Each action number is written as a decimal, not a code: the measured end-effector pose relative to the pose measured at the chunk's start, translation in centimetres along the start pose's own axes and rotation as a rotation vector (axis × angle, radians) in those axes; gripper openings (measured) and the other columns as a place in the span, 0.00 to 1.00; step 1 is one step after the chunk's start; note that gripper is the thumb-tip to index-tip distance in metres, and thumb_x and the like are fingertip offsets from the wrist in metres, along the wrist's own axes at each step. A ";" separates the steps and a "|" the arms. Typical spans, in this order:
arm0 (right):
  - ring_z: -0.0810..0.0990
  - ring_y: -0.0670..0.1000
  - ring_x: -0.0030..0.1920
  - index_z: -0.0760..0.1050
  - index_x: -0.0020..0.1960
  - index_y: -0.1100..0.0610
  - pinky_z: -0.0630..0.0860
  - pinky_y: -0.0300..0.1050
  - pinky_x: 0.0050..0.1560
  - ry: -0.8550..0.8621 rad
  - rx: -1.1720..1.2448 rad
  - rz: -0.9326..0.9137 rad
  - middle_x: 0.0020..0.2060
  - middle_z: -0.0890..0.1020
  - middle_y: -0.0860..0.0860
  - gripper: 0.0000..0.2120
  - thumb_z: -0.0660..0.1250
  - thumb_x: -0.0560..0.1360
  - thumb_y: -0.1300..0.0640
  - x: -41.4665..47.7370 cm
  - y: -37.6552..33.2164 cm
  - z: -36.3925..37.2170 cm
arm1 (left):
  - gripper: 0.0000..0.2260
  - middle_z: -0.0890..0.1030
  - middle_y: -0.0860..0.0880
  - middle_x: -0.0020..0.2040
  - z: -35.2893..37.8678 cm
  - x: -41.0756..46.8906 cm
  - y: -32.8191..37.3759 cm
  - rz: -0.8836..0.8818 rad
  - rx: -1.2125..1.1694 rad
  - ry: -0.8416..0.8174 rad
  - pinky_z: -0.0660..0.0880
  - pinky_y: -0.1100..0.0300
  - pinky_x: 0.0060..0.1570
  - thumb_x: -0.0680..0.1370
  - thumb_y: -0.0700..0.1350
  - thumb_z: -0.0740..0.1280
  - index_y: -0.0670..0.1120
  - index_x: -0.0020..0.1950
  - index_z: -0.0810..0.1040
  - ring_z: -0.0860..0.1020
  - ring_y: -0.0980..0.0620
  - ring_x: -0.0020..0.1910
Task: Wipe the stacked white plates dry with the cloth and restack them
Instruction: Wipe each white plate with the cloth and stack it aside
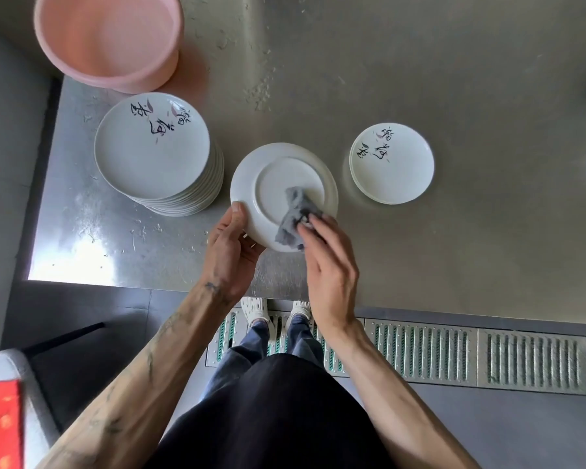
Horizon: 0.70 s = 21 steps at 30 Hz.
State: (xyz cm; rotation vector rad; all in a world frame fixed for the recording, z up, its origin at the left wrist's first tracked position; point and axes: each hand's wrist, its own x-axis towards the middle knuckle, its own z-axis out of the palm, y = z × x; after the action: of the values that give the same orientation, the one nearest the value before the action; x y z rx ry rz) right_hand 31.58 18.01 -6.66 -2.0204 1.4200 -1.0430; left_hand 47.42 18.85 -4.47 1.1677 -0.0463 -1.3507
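You hold one plate [278,184] bottom-up over the counter [454,96]. It sits between the tall stack [153,147] on your left and the short stack [391,164] on your right, touching neither. The cloth [296,214] lies bunched on the lower right of the plate's underside, across the foot ring.

To do this step well, I judge you should sweep the cloth right round inside the foot ring. Then go over the ring itself and the outer band to the rim, since water likely gathers along the ring. Turn the plate a little with the holding hand between sweeps rather than reaching across. Spread the cloth flatter if you can, because bunched as it is, only a small part meets the plate. The plate's face is hidden, so check it is dry before you set the plate on the short stack, which looks to be the dried pile.

Your left hand [230,245] grips the plate's near-left rim, with the thumb pressed on top and the fingers curled underneath, mostly hidden. Your right hand [332,272] pinches the cloth in its fingertips at the plate's near-right edge, back of the hand up.
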 end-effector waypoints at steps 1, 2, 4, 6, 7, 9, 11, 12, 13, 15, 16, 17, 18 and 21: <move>0.77 0.55 0.68 0.81 0.64 0.63 0.76 0.50 0.69 0.005 0.016 0.065 0.65 0.80 0.56 0.16 0.70 0.77 0.68 0.2 0.1 -0.3 | 0.15 0.80 0.43 0.63 0.0 -0.1 0.0 -0.001 0.014 0.002 0.83 0.55 0.53 0.84 0.49 0.61 0.44 0.67 0.79 0.79 0.49 0.59; 0.78 0.54 0.68 0.81 0.65 0.62 0.75 0.48 0.69 0.010 0.040 0.125 0.66 0.80 0.56 0.17 0.70 0.77 0.69 0.6 0.2 -0.6 | 0.15 0.80 0.44 0.62 0.0 -0.1 -0.1 -0.001 0.029 -0.002 0.83 0.55 0.53 0.84 0.50 0.61 0.45 0.66 0.79 0.79 0.49 0.59; 0.79 0.50 0.67 0.81 0.64 0.62 0.76 0.45 0.67 0.023 0.089 0.221 0.66 0.80 0.55 0.17 0.69 0.77 0.72 1.8 0.7 -1.2 | 0.14 0.81 0.46 0.61 -0.2 -0.2 0.0 -0.002 0.068 -0.019 0.83 0.56 0.51 0.86 0.49 0.59 0.46 0.66 0.79 0.79 0.51 0.58; 0.81 0.48 0.63 0.82 0.63 0.62 0.77 0.47 0.65 0.023 0.121 0.285 0.63 0.82 0.54 0.16 0.68 0.77 0.71 3.6 1.2 -1.7 | 0.15 0.82 0.47 0.59 -0.4 -0.2 0.1 -0.002 0.124 -0.040 0.82 0.57 0.50 0.87 0.49 0.57 0.46 0.66 0.80 0.80 0.53 0.55; 0.82 0.49 0.61 0.82 0.63 0.61 0.78 0.49 0.65 0.015 0.130 0.317 0.62 0.83 0.54 0.16 0.68 0.77 0.70 4.7 1.5 -1.9 | 0.15 0.83 0.47 0.59 -0.5 -0.2 0.2 -0.004 0.149 -0.048 0.82 0.57 0.49 0.87 0.49 0.57 0.45 0.66 0.79 0.80 0.53 0.54; 0.84 0.50 0.58 0.82 0.63 0.60 0.78 0.50 0.63 -0.005 0.140 0.365 0.59 0.85 0.51 0.16 0.67 0.78 0.69 6.8 1.7 -2.1 | 0.16 0.83 0.46 0.57 -0.8 -0.3 0.4 -0.004 0.201 -0.065 0.82 0.57 0.48 0.87 0.49 0.57 0.43 0.67 0.78 0.81 0.53 0.52; 0.84 0.47 0.58 0.82 0.63 0.59 0.78 0.46 0.63 -0.050 0.138 0.329 0.59 0.85 0.49 0.17 0.66 0.78 0.69 8.7 1.5 -2.2 | 0.17 0.82 0.45 0.57 -1.2 -0.5 0.5 -0.005 0.252 -0.093 0.82 0.56 0.48 0.87 0.49 0.58 0.42 0.67 0.78 0.80 0.51 0.52; 0.83 0.46 0.59 0.83 0.63 0.58 0.77 0.44 0.64 -0.084 0.124 0.283 0.59 0.85 0.49 0.17 0.65 0.77 0.69 9.5 1.2 -2.1 | 0.17 0.82 0.44 0.58 -1.3 -0.5 0.6 -0.008 0.271 -0.103 0.82 0.54 0.48 0.86 0.50 0.58 0.41 0.67 0.78 0.80 0.50 0.52; 0.82 0.46 0.60 0.83 0.63 0.59 0.76 0.42 0.64 -0.117 0.102 0.227 0.60 0.85 0.50 0.18 0.65 0.77 0.69 10.1 0.9 -1.9 | 0.18 0.81 0.42 0.58 -1.4 -0.6 0.6 -0.011 0.285 -0.110 0.82 0.54 0.48 0.86 0.50 0.59 0.40 0.68 0.78 0.80 0.48 0.53; 0.82 0.48 0.61 0.83 0.63 0.60 0.75 0.40 0.65 -0.169 0.059 0.089 0.62 0.84 0.51 0.18 0.65 0.76 0.71 10.7 0.1 -1.4 | 0.19 0.80 0.40 0.58 -1.5 -0.7 0.7 -0.016 0.315 -0.122 0.81 0.53 0.47 0.85 0.50 0.59 0.39 0.67 0.78 0.79 0.47 0.52; 0.82 0.49 0.62 0.83 0.63 0.61 0.75 0.40 0.65 -0.199 0.042 0.013 0.62 0.84 0.52 0.19 0.65 0.76 0.72 10.7 -0.4 -1.1 | 0.18 0.80 0.40 0.57 -1.4 -0.7 0.8 -0.016 0.335 -0.127 0.81 0.52 0.47 0.86 0.49 0.59 0.38 0.67 0.78 0.78 0.46 0.51; 0.82 0.51 0.63 0.83 0.62 0.61 0.75 0.40 0.67 -0.235 0.024 -0.062 0.62 0.84 0.53 0.18 0.65 0.76 0.72 10.5 -1.0 -0.6 | 0.17 0.80 0.40 0.56 -1.4 -0.7 0.8 -0.016 0.355 -0.130 0.81 0.52 0.46 0.86 0.48 0.58 0.39 0.66 0.78 0.78 0.46 0.50; 0.81 0.53 0.64 0.83 0.62 0.61 0.74 0.42 0.68 -0.271 0.009 -0.131 0.61 0.84 0.54 0.18 0.66 0.76 0.72 10.3 -1.5 -0.2 | 0.17 0.80 0.40 0.55 -1.3 -0.8 0.8 -0.015 0.371 -0.132 0.80 0.52 0.46 0.86 0.47 0.58 0.38 0.66 0.78 0.78 0.46 0.49; 0.81 0.53 0.63 0.83 0.62 0.61 0.74 0.44 0.68 -0.284 0.012 -0.170 0.61 0.83 0.54 0.17 0.66 0.76 0.71 10.2 -1.4 0.0 | 0.17 0.79 0.39 0.55 -1.3 -0.9 0.8 -0.010 0.392 -0.136 0.79 0.52 0.46 0.86 0.47 0.57 0.38 0.66 0.78 0.77 0.44 0.51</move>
State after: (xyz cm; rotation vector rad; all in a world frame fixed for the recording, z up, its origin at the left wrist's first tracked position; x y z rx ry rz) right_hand 34.28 9.07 -2.40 -2.2079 1.1097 -0.7871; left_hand 48.55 20.14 -4.04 1.3985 -0.4192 -1.4686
